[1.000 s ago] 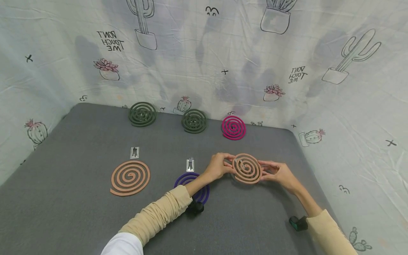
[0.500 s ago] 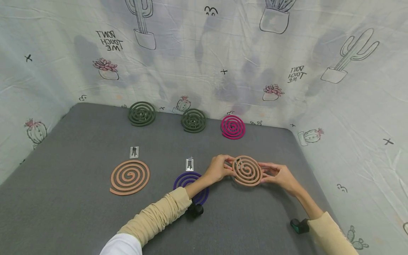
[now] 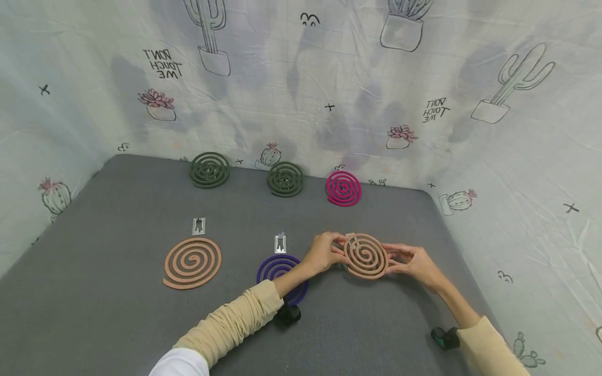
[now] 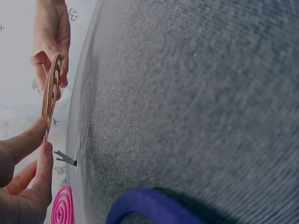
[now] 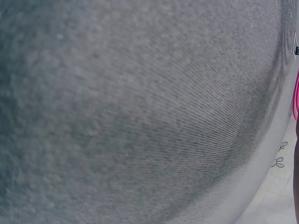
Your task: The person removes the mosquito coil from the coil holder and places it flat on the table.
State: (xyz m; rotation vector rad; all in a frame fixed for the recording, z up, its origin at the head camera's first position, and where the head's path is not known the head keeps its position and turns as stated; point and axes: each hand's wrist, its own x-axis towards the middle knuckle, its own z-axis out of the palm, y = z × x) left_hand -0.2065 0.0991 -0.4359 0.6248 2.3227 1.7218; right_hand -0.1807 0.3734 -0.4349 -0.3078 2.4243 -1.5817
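A tan mosquito coil [image 3: 366,255] is held raised over the grey table, between both hands. The left hand [image 3: 323,253] pinches its left edge between thumb and fingers, while the right hand [image 3: 418,266] grips the opposite edge. Seen from the left wrist, the coil is nearly edge-on. Behind it stands a small metal coil stand [image 4: 77,156] with upright prongs, mostly covered by the coil in the head view. Under the left forearm lies a purple mosquito coil [image 4: 149,200], partly hidden. Only table surface fills most of the right wrist view.
Another tan coil [image 3: 193,258] lies at left, with a metal stand [image 3: 199,226] behind it. A second stand [image 3: 280,244] sits behind the purple coil. Along the back edge are two green coils [image 3: 210,169] and a pink one [image 3: 344,188]. A printed cloth [image 3: 282,89] hangs behind.
Both hands and the tan coil have come slightly nearer to the person, uncovering a little of the stand behind. The grip on the coil is unchanged.
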